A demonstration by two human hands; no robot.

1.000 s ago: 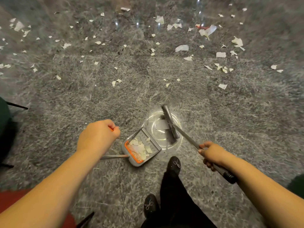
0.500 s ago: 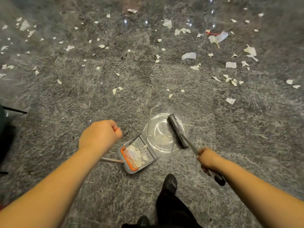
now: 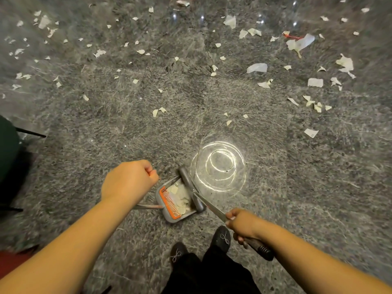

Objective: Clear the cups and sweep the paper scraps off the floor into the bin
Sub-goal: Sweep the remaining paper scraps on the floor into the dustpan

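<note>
Sweeping is the step going on now. The left hand [image 3: 129, 180] is closed in a fist around the top of the dustpan's long handle. The dustpan [image 3: 178, 200] sits flat on the floor [image 3: 106, 128] right in front of the person's shoes [image 3: 221, 237]. It already has a small heap of paper scraps [image 3: 180, 198] inside, next to its orange comb [image 3: 169, 202].

The right hand [image 3: 244, 227] is wrapped tight around the broom stick. The broom head [image 3: 191, 188] lies across the open mouth of the dustpan, touching it, so a push of scraps looks just about done.

Lots more paper scraps are on the floor. From the dustpan, a few small ones lie near, at about 12 o'clock. A big bunch is far off at 1 and 2 o'clock, with some larger torn bits [image 3: 256, 67] there. Many tiny ones are far away at 10 and 11 o'clock. A bright ring of light [image 3: 218, 168] shines on the floor at 1 o'clock, just beside the pan.

No cups and no bin can be seen here.

Next, I think the broom must reach out to the near scraps at 12 o'clock and pull them back. The pan should stay flat so nothing slips under or spills out. The job looks far from done.
</note>
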